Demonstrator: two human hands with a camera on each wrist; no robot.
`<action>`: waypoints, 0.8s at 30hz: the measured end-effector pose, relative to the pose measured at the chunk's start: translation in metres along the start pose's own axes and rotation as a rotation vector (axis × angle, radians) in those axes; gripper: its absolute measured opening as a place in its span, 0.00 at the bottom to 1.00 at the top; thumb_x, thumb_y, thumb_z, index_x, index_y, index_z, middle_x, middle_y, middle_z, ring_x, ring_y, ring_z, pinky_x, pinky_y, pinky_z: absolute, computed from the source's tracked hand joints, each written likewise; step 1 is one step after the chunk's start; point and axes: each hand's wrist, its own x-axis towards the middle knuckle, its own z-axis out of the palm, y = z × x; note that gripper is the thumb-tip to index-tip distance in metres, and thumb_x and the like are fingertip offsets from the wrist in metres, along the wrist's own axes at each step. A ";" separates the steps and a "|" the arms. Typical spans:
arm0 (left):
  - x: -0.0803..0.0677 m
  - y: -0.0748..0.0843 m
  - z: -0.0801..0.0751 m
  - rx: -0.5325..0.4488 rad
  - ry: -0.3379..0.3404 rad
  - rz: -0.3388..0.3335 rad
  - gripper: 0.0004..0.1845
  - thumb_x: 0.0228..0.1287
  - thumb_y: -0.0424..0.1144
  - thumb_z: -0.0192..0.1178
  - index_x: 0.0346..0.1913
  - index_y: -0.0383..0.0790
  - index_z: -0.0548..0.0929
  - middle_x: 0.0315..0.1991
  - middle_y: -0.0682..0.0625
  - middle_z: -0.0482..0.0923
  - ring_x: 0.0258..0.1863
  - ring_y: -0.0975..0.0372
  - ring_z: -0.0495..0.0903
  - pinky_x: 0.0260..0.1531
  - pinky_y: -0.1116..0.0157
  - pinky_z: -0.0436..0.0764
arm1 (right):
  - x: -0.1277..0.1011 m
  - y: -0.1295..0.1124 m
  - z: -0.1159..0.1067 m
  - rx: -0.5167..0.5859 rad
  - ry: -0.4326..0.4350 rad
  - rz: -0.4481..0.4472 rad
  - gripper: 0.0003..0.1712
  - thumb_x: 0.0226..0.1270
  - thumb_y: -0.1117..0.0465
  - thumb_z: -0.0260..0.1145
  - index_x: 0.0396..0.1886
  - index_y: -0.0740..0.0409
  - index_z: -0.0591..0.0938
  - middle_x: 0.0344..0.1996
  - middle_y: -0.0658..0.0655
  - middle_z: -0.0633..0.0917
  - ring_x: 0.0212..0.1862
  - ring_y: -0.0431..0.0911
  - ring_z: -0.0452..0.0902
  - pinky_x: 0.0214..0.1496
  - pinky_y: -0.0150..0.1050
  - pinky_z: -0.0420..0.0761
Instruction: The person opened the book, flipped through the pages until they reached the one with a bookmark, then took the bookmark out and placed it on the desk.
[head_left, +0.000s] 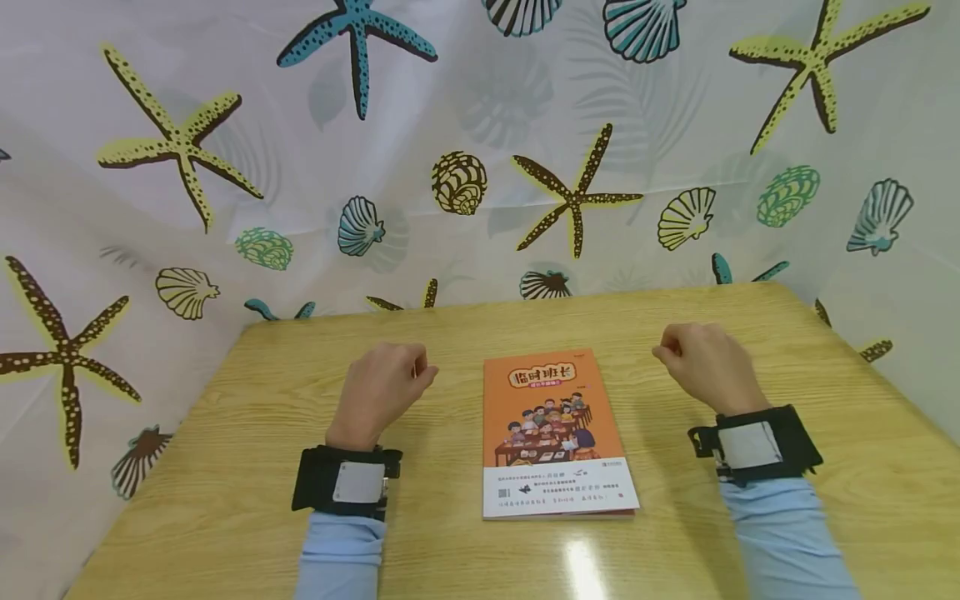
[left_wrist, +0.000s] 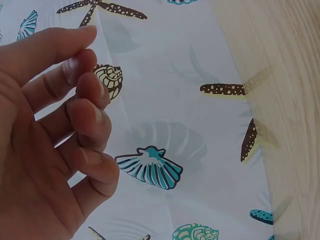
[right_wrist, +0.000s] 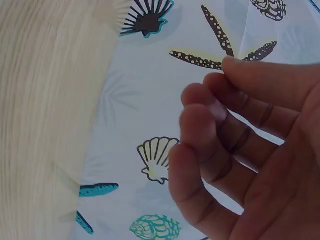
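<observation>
Two hands hover either side of an orange book.
Head view: the book lies flat on the wooden table, between the left hand and right hand, touching neither. Left wrist view: fingers loosely curled, gripping nothing. Right wrist view: fingers likewise curled and empty, before the seashell curtain.

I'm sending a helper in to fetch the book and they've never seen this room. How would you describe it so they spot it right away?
Look for the wooden table in front of the curtain printed with starfish and shells. The book lies flat near the table's middle, between the person's left hand and right hand, touching neither. It is the only thing lying there: an orange cover with a cartoon of children at a table and a white strip below.
</observation>
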 end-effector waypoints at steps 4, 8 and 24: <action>0.000 0.001 0.000 -0.006 -0.003 -0.003 0.12 0.66 0.36 0.68 0.24 0.41 0.80 0.15 0.54 0.70 0.15 0.63 0.67 0.15 0.68 0.65 | 0.002 0.001 0.008 0.060 -0.072 -0.014 0.08 0.69 0.68 0.67 0.30 0.70 0.84 0.20 0.54 0.78 0.22 0.47 0.69 0.24 0.40 0.67; 0.000 0.001 0.001 -0.004 -0.004 -0.001 0.12 0.66 0.36 0.68 0.24 0.41 0.80 0.15 0.54 0.70 0.15 0.63 0.67 0.15 0.68 0.64 | 0.005 0.001 0.019 0.127 -0.208 -0.028 0.09 0.71 0.67 0.65 0.34 0.70 0.85 0.21 0.53 0.79 0.23 0.45 0.70 0.25 0.39 0.70; -0.001 0.003 -0.001 0.016 0.000 0.005 0.11 0.66 0.36 0.68 0.25 0.40 0.81 0.16 0.54 0.72 0.15 0.63 0.67 0.15 0.68 0.66 | 0.007 -0.010 0.045 0.332 -0.533 -0.072 0.12 0.73 0.67 0.62 0.28 0.65 0.84 0.20 0.52 0.79 0.22 0.41 0.70 0.26 0.37 0.71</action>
